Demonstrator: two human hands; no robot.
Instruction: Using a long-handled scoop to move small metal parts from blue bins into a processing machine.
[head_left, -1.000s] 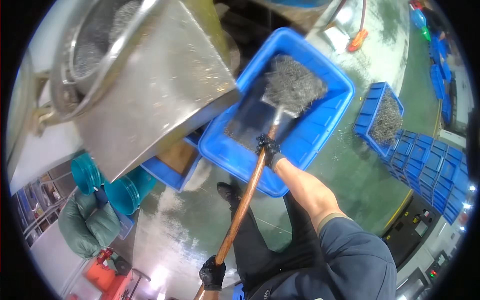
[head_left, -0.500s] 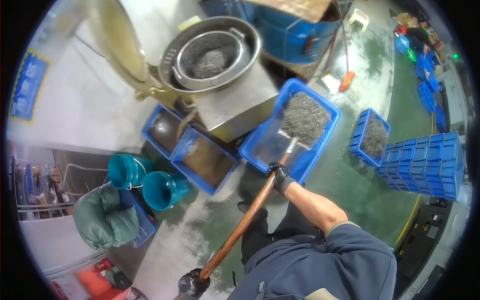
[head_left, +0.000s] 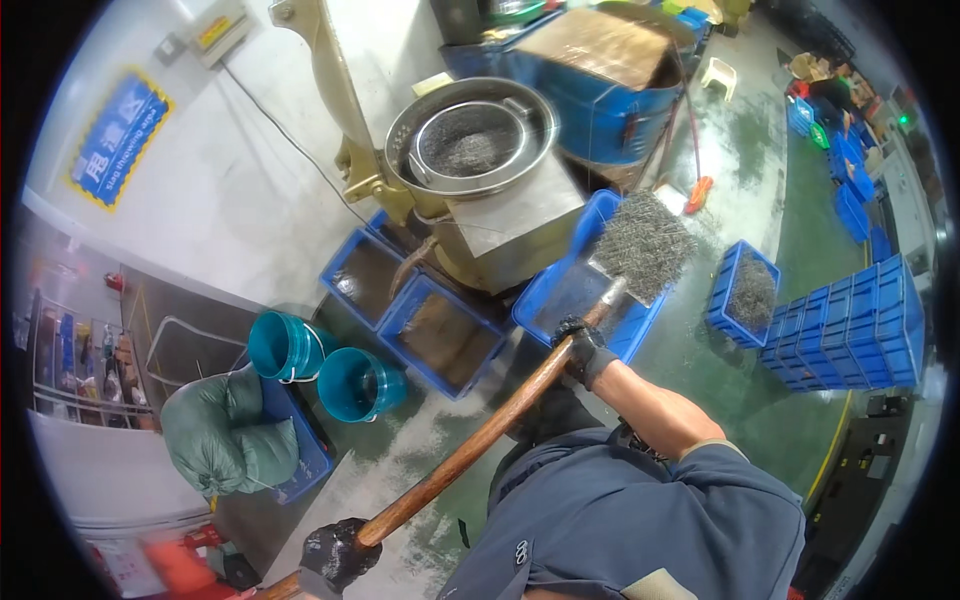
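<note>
My black-gloved left hand [head_left: 338,553] wraps the rear and my black-gloved right hand [head_left: 587,352] the front of the brown wooden-handled shovel [head_left: 470,448], whose heap of thin grey metallic-looking pieces [head_left: 645,245], over the blue rectangular plastic tub [head_left: 630,332], I should hold level against spilling.

Bright light, strong fisheye distortion.

Bare floor [head_left: 690,385] lies right of the blue tub [head_left: 640,338]; the machine [head_left: 515,225] blocks its left.
</note>
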